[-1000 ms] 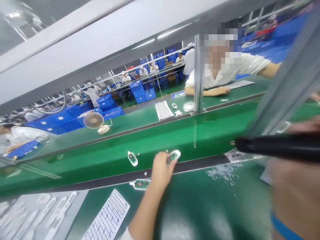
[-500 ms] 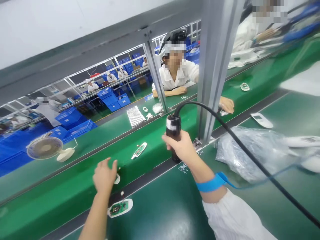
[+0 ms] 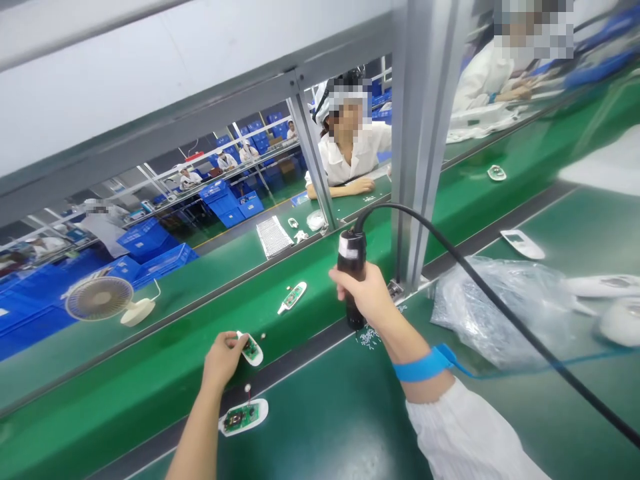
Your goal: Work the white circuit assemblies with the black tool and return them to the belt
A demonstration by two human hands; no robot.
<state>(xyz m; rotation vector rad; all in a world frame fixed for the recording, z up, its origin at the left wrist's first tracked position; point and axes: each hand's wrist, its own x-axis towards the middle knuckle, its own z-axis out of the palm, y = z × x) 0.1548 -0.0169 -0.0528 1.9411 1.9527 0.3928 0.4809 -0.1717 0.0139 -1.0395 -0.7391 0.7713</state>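
My left hand (image 3: 223, 360) reaches onto the green conveyor belt (image 3: 150, 373) and pinches a small white shell with a green circuit board (image 3: 251, 349). A second board-in-shell part (image 3: 243, 417) lies just below it on the dark bench edge. A third part (image 3: 293, 297) rides the belt farther off. My right hand (image 3: 367, 293) is wrapped around a black electric screwdriver (image 3: 350, 265), held upright, tip down by a scatter of tiny screws (image 3: 369, 335). Its black cable (image 3: 500, 307) arcs off to the right. A blue wrist strap (image 3: 423, 365) circles my right wrist.
A grey metal post (image 3: 425, 133) rises right behind the screwdriver. A crumpled clear plastic bag (image 3: 500, 307) and white shells (image 3: 523, 243) lie at right. A small desk fan (image 3: 100, 299) stands across the belt. A person in white leans on the far bench; others work behind.
My left hand has closed on the white part on the belt, where half a second ago it hovered open. The view swung from a blurred tilt; the screwdriver now stands upright.
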